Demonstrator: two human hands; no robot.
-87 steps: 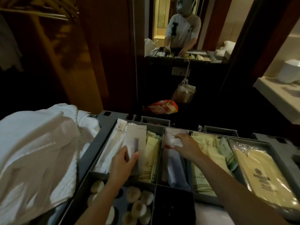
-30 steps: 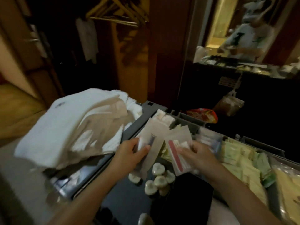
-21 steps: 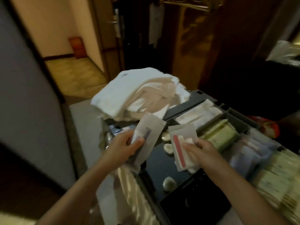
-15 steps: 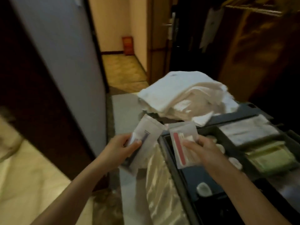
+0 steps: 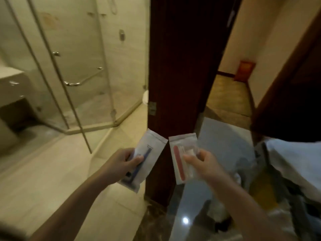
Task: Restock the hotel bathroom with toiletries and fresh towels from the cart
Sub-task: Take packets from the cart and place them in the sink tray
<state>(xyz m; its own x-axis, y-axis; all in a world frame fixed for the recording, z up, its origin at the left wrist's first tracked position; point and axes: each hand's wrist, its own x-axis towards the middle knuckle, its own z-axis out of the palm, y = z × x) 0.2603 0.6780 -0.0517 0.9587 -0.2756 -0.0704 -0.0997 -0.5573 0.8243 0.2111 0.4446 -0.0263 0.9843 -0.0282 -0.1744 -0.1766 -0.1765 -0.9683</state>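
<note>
My left hand (image 5: 121,165) grips a white sachet with a dark blue razor printed on it, the razor packet (image 5: 144,159), held out at waist height. My right hand (image 5: 202,164) grips a clear zip bag with a red nail file inside, the vanity kit (image 5: 182,159). Both packets hover in front of the dark wooden door frame (image 5: 175,84). White towels (image 5: 295,159) on the cart show at the right edge.
A glass shower enclosure (image 5: 69,75) with a chrome handle fills the upper left, over a pale tiled bathroom floor (image 5: 43,171). A vanity counter edge (image 5: 10,75) sits far left. The corridor (image 5: 229,96) runs back on the right.
My view has swung left from the cart trays to the bathroom doorway. Both hands lifted their packets out of the tray and carry them along.
</note>
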